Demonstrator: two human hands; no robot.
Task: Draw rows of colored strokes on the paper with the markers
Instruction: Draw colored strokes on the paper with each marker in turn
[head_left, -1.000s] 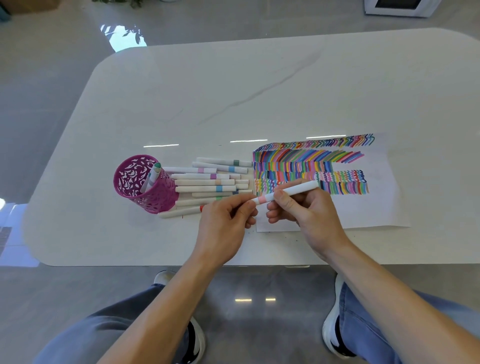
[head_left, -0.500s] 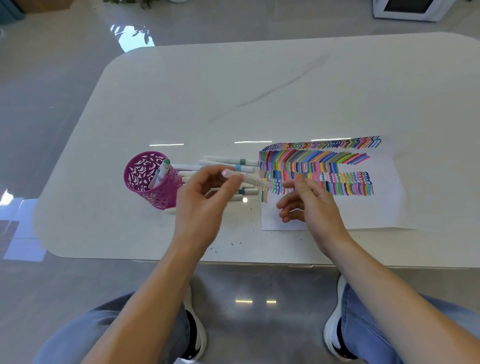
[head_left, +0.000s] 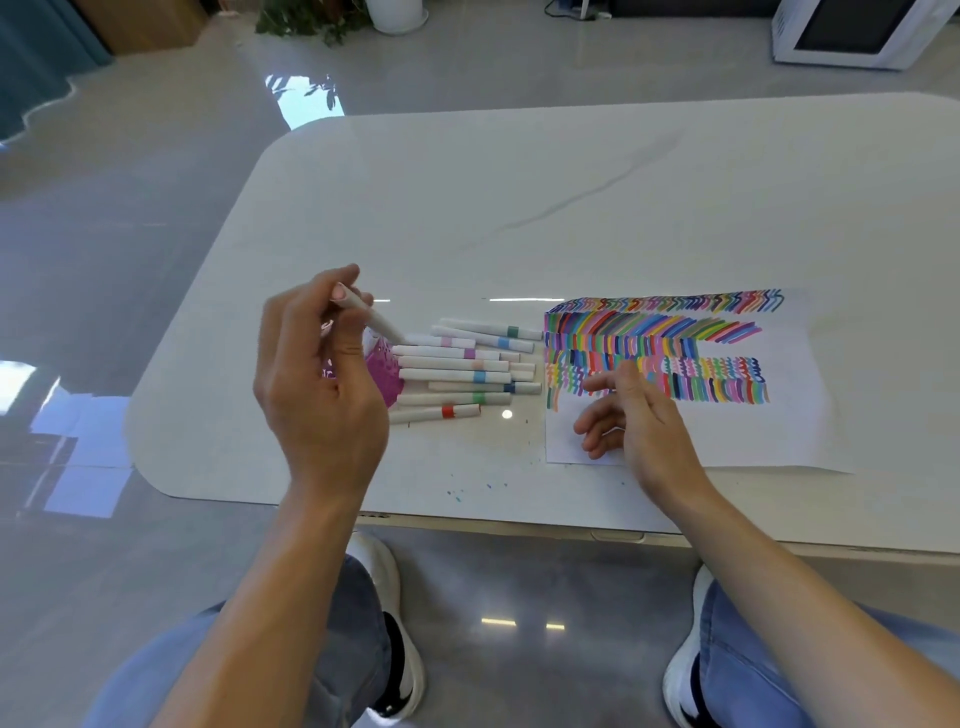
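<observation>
My left hand (head_left: 317, 384) pinches a white marker (head_left: 371, 318) with a pinkish end, raised above the magenta pen cup (head_left: 385, 374), which the hand mostly hides. Several white markers (head_left: 457, 364) with coloured bands lie in a row right of the cup. The white paper (head_left: 727, 431) carries rows of coloured strokes across its upper part. My right hand (head_left: 634, 421) hovers over the paper's lower left corner, fingers relaxed and holding nothing.
The white table (head_left: 571, 208) has rounded corners and small ink specks (head_left: 488, 486) near its front edge. My knees and shoes show below the table. A potted plant (head_left: 332, 18) and a white appliance (head_left: 857, 31) stand on the floor beyond.
The marker passed from both hands to my left hand alone, which carried it left to above the cup. My right hand let go and stayed over the paper.
</observation>
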